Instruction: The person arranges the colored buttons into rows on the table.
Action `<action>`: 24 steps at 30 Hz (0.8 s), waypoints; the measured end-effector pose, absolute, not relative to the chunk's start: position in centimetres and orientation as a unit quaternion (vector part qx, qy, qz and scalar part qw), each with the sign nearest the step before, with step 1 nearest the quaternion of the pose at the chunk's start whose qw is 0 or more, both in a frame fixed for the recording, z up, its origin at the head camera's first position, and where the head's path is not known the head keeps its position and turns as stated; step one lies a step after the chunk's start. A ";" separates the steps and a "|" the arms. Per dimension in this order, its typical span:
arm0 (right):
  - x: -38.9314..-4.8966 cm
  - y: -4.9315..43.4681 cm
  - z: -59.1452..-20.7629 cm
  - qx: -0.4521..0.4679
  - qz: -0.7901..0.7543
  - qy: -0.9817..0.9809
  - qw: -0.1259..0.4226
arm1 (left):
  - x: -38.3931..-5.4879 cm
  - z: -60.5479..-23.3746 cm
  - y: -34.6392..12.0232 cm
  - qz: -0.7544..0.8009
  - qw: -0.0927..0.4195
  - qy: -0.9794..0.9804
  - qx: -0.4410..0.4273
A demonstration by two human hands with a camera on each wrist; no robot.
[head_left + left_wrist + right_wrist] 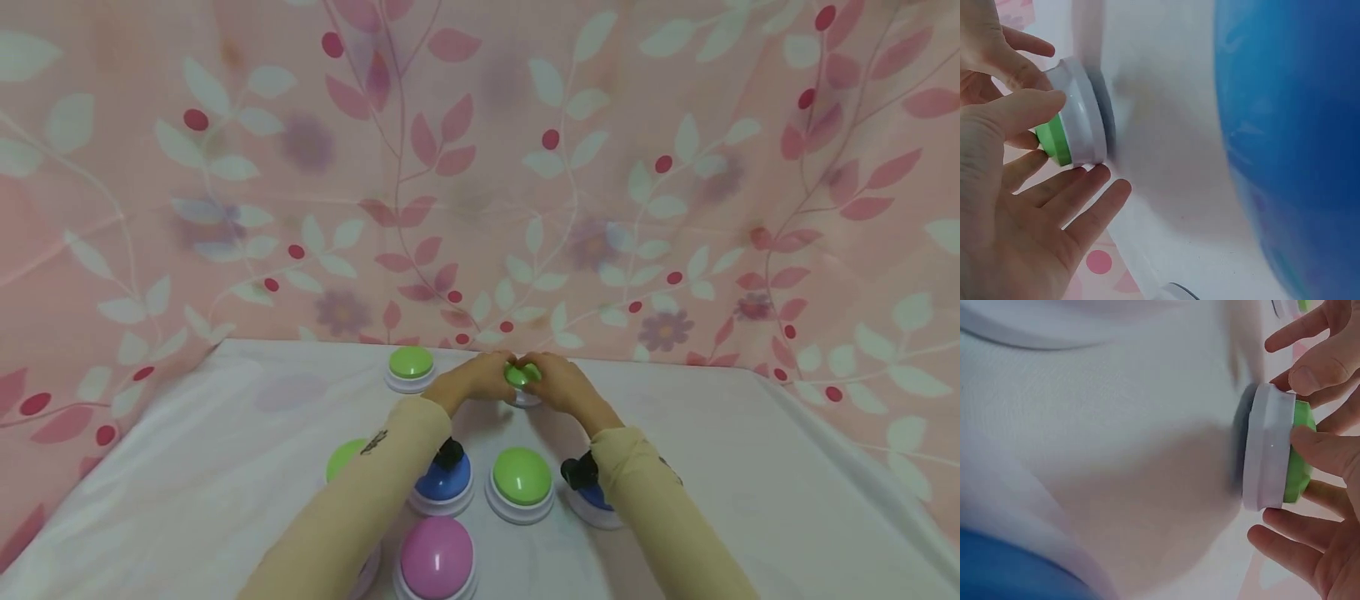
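Note:
At the back of the white-covered table, both hands hold one push button [522, 377] with a green dome and a white base. My left hand [482, 375] is on its left side; in the left wrist view the thumb [1035, 109] lies on the white base and other fingers touch the far edge. On the opposite side is my right hand [561, 383], its thumb [1316, 447] at the green dome's edge and fingers behind. The base's dark underside [1242, 437] shows in the right wrist view. Whether it touches the cloth, I cannot tell.
Another green button [410, 364] stands at the back left. Nearer are a green button [522, 477], blue buttons [444, 482] [597, 497], a pink button [437, 558] and a partly covered green button [343, 457]. A floral curtain [480, 167] hangs behind the table.

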State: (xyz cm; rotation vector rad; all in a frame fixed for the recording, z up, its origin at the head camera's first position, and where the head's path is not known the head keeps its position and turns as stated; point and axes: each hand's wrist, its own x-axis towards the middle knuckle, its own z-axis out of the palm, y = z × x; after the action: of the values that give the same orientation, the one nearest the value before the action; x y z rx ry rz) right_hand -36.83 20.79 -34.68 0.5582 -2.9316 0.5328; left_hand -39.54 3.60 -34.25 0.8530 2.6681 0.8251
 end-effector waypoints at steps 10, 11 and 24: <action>-36.2 21.5 -32.5 0.161 0.272 -0.947 0.061 | -39.3 -32.7 2.7 0.255 0.042 0.918 0.300; -36.1 21.6 -32.3 0.162 0.277 -0.945 0.063 | -39.2 -32.5 2.6 0.254 0.039 0.919 0.300; -34.4 22.1 -30.0 0.128 0.383 -0.914 0.047 | -36.9 -31.6 1.7 0.232 -0.050 0.911 0.337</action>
State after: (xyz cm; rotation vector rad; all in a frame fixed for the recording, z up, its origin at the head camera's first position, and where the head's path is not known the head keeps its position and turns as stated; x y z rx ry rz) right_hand -34.44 22.14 -29.95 0.3909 -2.7878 1.1677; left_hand -36.94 1.66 -31.57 1.0940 2.9574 0.7527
